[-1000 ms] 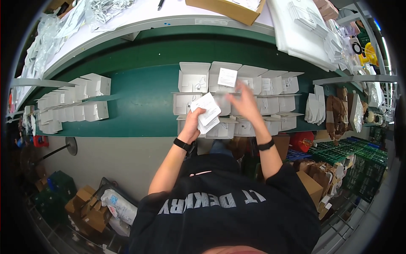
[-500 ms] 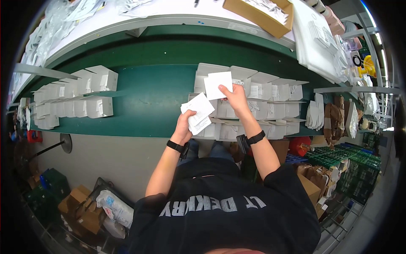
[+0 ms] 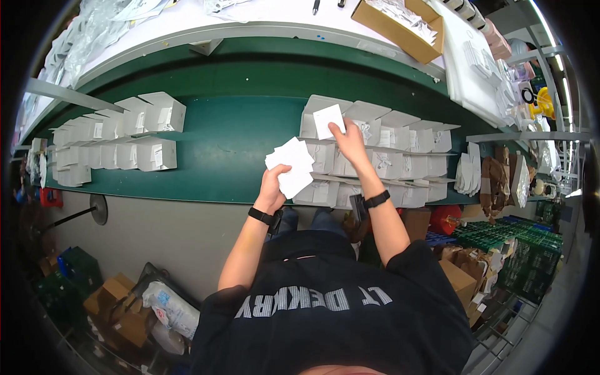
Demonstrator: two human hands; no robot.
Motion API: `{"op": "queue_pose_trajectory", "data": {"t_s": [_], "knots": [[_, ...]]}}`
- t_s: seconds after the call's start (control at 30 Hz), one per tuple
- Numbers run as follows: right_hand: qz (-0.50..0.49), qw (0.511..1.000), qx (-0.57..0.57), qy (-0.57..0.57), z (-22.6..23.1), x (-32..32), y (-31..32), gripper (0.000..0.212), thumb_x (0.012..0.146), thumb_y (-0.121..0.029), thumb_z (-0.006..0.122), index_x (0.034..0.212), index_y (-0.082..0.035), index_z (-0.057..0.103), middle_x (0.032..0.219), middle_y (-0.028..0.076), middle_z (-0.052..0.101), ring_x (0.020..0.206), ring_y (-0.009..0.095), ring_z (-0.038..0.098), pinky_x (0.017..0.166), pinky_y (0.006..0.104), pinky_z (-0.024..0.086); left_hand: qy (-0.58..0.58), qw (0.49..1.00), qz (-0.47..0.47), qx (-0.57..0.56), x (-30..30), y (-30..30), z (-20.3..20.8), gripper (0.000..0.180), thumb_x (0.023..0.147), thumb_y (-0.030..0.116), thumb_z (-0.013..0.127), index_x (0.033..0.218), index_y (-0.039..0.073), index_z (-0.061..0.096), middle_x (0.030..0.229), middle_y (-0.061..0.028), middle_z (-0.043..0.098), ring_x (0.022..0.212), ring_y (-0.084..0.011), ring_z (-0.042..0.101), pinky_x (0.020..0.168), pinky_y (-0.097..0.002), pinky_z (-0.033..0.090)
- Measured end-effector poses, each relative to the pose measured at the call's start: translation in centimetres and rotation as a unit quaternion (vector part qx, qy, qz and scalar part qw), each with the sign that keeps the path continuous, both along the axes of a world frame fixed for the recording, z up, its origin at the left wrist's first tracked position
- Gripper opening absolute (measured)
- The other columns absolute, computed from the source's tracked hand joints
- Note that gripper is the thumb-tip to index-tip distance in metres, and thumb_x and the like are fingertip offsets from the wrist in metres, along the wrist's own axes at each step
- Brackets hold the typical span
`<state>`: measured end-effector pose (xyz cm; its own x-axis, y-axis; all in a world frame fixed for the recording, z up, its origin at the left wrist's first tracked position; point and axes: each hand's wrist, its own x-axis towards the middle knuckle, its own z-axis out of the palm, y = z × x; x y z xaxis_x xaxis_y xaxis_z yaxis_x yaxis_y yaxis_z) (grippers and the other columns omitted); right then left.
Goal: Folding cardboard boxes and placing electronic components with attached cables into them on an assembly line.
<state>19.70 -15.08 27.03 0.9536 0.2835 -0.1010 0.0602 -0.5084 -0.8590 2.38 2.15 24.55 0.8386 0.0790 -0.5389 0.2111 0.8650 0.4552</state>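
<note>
My left hand (image 3: 272,190) is closed on a fanned stack of white leaflets (image 3: 292,164), its thumb lying across the top. One square white leaflet (image 3: 329,121) is pinched in my right hand (image 3: 350,141), over the far left box of a group of open white boxes (image 3: 385,139). Those boxes stand in rows with their lids up. White cables and printed slips show inside several of them. My right hand partly hides the boxes beneath it.
Another group of open white boxes (image 3: 149,154) stands at the left of the green bench (image 3: 234,144). Above it runs a white shelf with a cardboard box (image 3: 409,28) of small packets. Flat white pieces (image 3: 467,170) stand at the right. A metal bar (image 3: 525,137) juts in there.
My right hand has moved the single leaflet slightly away from the stack, over the far left box. The stack in my left hand is now fanned wider.
</note>
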Motion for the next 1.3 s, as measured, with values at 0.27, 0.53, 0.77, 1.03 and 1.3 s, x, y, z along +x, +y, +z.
{"op": "queue_pose_trajectory", "data": {"t_s": [0.27,0.53,0.77,1.03,1.3], "knots": [[0.078,0.99,0.021,0.114,-0.2,-8.7,1.1,0.037,0.089,-0.025,0.082,0.105,0.006,0.07,0.081,0.012,0.071,0.077,0.026,0.067,0.075,0.039,0.055,0.011,0.999,-0.042,-0.003,-2.3,0.1,-1.0,0.052,0.092,0.01,0.055,0.141,-0.007,0.052,0.132,-0.0188,0.068,0.117,-0.0342,0.07,0.102,-0.0466,0.058],[-0.01,0.993,0.062,0.104,-4.2,-6.9,-2.3,0.034,0.088,-0.021,0.083,0.103,0.006,0.07,0.076,0.01,0.07,0.066,0.025,0.063,0.067,0.0354,0.053,0.064,0.997,-0.041,-0.018,-5.0,0.4,-3.3,0.056,0.094,0.013,0.055,0.146,-0.007,0.048,0.132,-0.0211,0.068,0.118,-0.0372,0.07,0.102,-0.0479,0.059],[0.021,0.997,-0.03,-0.068,-0.9,-11.9,-2.9,0.029,0.091,-0.016,0.079,0.11,0.005,0.072,0.084,0.012,0.074,0.071,0.018,0.067,0.068,0.0323,0.054,0.059,0.993,-0.104,0.014,-4.9,-2.2,-2.8,0.05,0.097,0.013,0.056,0.144,-0.005,0.049,0.134,-0.0222,0.068,0.112,-0.035,0.072,0.096,-0.0456,0.062],[-0.071,0.98,0.076,0.167,-3.6,-6.5,-11.4,0.037,0.089,-0.021,0.081,0.11,0.007,0.07,0.086,0.015,0.072,0.077,0.024,0.07,0.07,0.0393,0.055,0.022,0.988,-0.135,-0.072,-1.1,-7.8,-0.6,0.059,0.101,0.021,0.051,0.153,-0.004,0.04,0.135,-0.0213,0.067,0.117,-0.0403,0.07,0.101,-0.0491,0.059],[0.004,0.998,0.003,-0.065,-1.7,-7.7,-15.2,0.035,0.089,-0.021,0.082,0.11,0.005,0.07,0.089,0.016,0.076,0.077,0.025,0.073,0.073,0.0388,0.056,0.061,0.983,-0.166,-0.038,-0.3,-14.2,-2.0,0.064,0.099,0.024,0.05,0.154,-0.006,0.038,0.143,-0.0244,0.062,0.123,-0.0435,0.066,0.107,-0.0523,0.055]]}}
